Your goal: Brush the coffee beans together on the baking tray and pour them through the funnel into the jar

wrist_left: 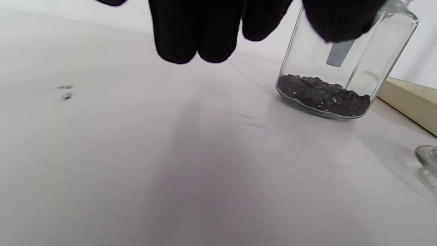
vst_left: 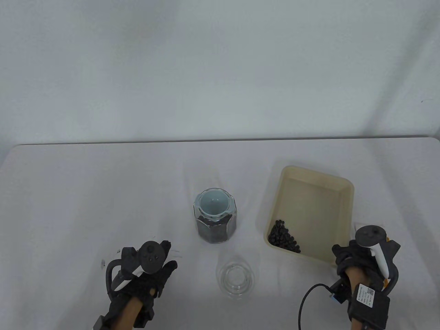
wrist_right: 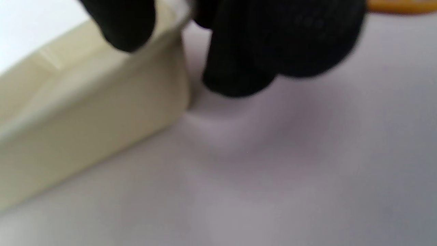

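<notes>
The glass jar [vst_left: 216, 228] stands at the table's middle with a pale blue funnel [vst_left: 213, 203] in its mouth and a layer of coffee beans [wrist_left: 324, 95] at its bottom. To its right lies the cream baking tray [vst_left: 311, 202], with a small pile of beans [vst_left: 283, 238] in its near left corner. My right hand [vst_left: 350, 257] is at the tray's near right corner. In the right wrist view its thumb [wrist_right: 116, 24] lies over the rim and its curled fingers [wrist_right: 273, 44] sit outside the wall [wrist_right: 85, 136]. My left hand [vst_left: 151, 275] hangs relaxed and empty, near left of the jar [wrist_left: 341, 68].
A clear glass lid [vst_left: 235, 279] sits on the white cloth in front of the jar, between my hands. Something orange [vst_left: 387, 238] shows just behind my right hand. A few dark specks [wrist_left: 66, 92] lie on the cloth at the left.
</notes>
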`<state>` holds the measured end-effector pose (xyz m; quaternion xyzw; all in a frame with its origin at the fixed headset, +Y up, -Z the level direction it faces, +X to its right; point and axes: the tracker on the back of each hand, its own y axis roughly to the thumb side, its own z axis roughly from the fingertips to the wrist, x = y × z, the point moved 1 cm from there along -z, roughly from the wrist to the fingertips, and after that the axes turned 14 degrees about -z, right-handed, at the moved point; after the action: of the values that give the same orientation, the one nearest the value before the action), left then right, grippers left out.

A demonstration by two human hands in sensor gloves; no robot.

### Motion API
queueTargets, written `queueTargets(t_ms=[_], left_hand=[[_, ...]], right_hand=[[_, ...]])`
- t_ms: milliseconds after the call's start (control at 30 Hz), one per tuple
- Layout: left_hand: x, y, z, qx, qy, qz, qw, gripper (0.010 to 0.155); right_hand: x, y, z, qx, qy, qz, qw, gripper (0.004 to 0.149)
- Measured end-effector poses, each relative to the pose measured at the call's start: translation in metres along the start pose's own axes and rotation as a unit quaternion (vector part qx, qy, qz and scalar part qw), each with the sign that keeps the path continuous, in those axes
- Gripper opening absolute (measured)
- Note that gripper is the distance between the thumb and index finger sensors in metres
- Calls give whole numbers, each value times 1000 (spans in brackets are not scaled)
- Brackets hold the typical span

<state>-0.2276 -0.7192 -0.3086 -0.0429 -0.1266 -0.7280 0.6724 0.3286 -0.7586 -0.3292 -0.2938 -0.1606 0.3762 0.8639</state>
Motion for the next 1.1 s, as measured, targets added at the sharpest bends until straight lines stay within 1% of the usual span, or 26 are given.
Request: queueTargets(t_ms=[67,100,167,233,433,533,600,667,800,867,967,1100], left_hand=[[0,0,0,0,0,0,1000,71],[0,0,0,0,1,1,1000,72],[0,0,0,0,2,2,1000,71],[0,0,0,0,2,1,1000,71],[0,1,1,3,1,-2,1000,72],[0,1,1,4,4,0,1000,71],[0,1,0,5,3,0,1000,71],[0,2,0,5,2,-2,1000,72],[0,2,0,6,1,-3,1000,72],[0,2,0,6,1,-1,1000,72],[0,2,0,4,1,-1,1000,72],[0,2,0,2,-1,-2,1000,71]], right_hand=[[-3,3,1,1,-12,46,999,64],[-4,5,2,7,-19,53,998,61],[-6,6,3,5,-32,50,998,58],[-8,6,4,1,-26,48,999,56],[-5,-1,8,7,-8,-64,998,51],[-5,-5,8,14,21,-114,993,48],[-5,-8,9,23,40,-164,985,45],[-6,-8,10,33,47,-194,979,43],[-5,-6,13,48,43,-241,968,38],[-5,-5,15,56,35,-255,965,37],[-5,-4,18,63,38,-289,955,36],[-2,0,22,80,32,-294,952,35]])
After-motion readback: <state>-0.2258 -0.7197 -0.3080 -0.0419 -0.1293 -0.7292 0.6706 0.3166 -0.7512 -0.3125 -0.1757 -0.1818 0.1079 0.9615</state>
